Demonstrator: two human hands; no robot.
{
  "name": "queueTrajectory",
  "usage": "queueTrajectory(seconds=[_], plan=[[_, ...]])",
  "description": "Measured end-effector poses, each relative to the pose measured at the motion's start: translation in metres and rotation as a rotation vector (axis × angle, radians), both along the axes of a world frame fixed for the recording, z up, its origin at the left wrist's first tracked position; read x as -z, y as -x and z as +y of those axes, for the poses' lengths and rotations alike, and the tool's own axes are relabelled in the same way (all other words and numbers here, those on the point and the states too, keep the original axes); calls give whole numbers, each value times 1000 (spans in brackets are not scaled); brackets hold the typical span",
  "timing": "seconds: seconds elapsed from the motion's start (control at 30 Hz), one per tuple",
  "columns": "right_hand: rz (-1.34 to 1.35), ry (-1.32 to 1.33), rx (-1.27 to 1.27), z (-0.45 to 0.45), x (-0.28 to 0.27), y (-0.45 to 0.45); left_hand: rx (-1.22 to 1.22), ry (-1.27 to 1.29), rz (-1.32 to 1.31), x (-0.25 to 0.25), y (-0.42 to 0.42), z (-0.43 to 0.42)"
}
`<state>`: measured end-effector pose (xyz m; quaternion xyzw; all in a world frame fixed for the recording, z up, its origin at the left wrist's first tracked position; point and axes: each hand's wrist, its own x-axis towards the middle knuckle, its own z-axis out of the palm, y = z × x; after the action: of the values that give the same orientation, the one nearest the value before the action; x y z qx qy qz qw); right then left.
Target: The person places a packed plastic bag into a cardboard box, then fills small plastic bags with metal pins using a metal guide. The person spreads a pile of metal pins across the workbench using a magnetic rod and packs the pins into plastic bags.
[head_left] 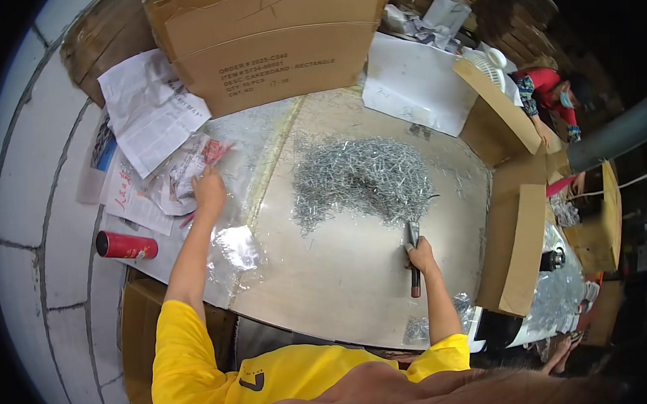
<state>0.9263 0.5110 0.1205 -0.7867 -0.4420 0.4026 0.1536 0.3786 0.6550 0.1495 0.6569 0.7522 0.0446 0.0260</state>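
A heap of thin silvery metal pieces, nail- or pin-like, (363, 177) lies on the worktop (328, 276). My right hand (421, 257) is closed round the handle of a short tool (416, 281) with a flat metal head and a dark, red-ended handle. The tool's head touches or nearly touches the heap's near edge. At the left, my left hand (209, 194) is on a pile of clear plastic bags with red print (215, 151). Its fingers look curled on the plastic, though the fingertips are partly hidden. Printed sheets (151, 112) lie just beyond that hand.
A large cardboard box (270, 50) stands at the back, and an open carton (523, 249) at the right edge. A red bottle (126, 245) lies on the left, near crumpled clear plastic (238, 252). Another person in red (546, 88) is beyond the carton.
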Motion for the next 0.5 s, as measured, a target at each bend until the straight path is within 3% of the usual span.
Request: queueTrajectory(seconds=[0.07, 0.17, 0.23, 0.33, 0.43, 0.5], plan=[[-34, -32, 4, -4, 0, 5, 125, -303, -134, -36, -7, -1], [-109, -94, -13, -9, 15, 2, 205, -376, -287, -117, -56, -14], [-285, -66, -61, -9, 18, 7, 268, -443, -285, -132, -86, -6], [-417, -113, -45, -11, 10, 21, 362, -448, -275, -122, -128, 24], [-466, -139, -2, -13, 10, 24, 387, -272, -496, -67, -173, 60], [-451, -140, -12, -13, 10, 24, 477, -153, -941, -37, -210, 74]])
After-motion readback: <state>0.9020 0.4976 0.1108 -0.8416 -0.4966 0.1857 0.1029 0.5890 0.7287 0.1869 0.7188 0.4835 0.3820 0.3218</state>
